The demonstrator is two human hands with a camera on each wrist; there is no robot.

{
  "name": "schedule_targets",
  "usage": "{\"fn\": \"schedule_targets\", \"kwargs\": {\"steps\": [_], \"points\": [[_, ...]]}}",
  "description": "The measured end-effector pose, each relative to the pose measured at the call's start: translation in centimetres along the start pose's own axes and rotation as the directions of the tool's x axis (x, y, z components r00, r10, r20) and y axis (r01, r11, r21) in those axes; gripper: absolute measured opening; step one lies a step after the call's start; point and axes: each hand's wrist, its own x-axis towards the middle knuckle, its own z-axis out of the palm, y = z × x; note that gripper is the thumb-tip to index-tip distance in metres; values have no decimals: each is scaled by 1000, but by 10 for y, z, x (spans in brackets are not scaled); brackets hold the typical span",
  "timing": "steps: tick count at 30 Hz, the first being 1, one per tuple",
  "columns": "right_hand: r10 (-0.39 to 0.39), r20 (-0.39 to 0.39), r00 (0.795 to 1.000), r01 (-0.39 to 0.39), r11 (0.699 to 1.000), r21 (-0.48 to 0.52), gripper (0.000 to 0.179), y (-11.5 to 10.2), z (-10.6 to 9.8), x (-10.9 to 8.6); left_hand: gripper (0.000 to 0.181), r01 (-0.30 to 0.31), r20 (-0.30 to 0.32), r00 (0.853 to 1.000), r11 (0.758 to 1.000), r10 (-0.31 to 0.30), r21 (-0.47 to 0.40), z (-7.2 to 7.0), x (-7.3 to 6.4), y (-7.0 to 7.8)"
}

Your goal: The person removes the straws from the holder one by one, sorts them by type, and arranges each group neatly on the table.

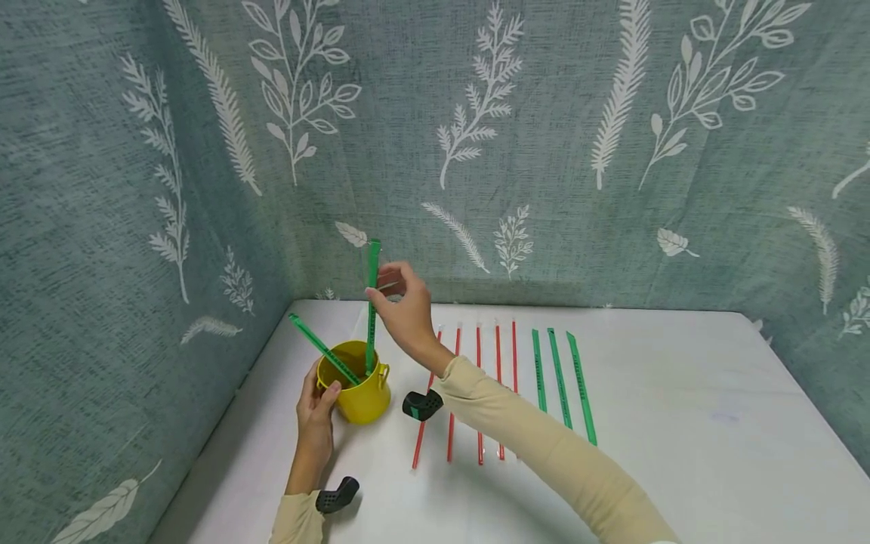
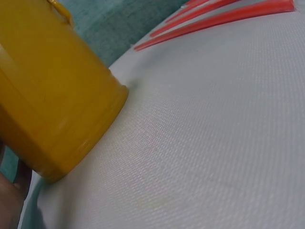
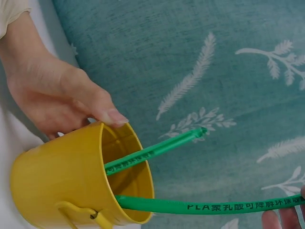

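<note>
My left hand (image 1: 316, 423) grips the left side of a small yellow bucket (image 1: 367, 402), thumb at its rim, as the right wrist view also shows. With thumb and fingers, my right hand (image 1: 411, 313) pinches a green paper-wrapped straw (image 1: 371, 325), printed with PLA lettering, well above the bucket. That straw's lower end is inside the bucket mouth. A second green straw (image 3: 155, 153) leans in the bucket, its top sticking out to the left in the head view. The left wrist view shows the yellow bucket (image 2: 57, 90) close up, standing on the white table.
Several red straws (image 1: 479, 340) lie in a row right of the bucket, partly hidden by my right arm. Three green straws (image 1: 559, 374) lie beyond them on the white table (image 1: 707, 423). A leaf-patterned curtain (image 1: 544, 151) hangs behind and at the left.
</note>
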Motion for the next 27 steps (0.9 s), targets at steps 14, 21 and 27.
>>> {"fn": "schedule_targets", "kwargs": {"steps": [14,21,27], "points": [[4,-52,999,2,993,120,28,-15,-21,-2,55,10,5,1000,1000,-10,-4,1,0,1],[-2,-50,999,9,991,132,30,-22,-38,-1,55,13,-4,1000,1000,-13,6,1,-1,1],[4,-50,999,2,994,114,30,-21,-53,-3,54,8,3,1000,1000,-8,-8,1,-1,1]]}}
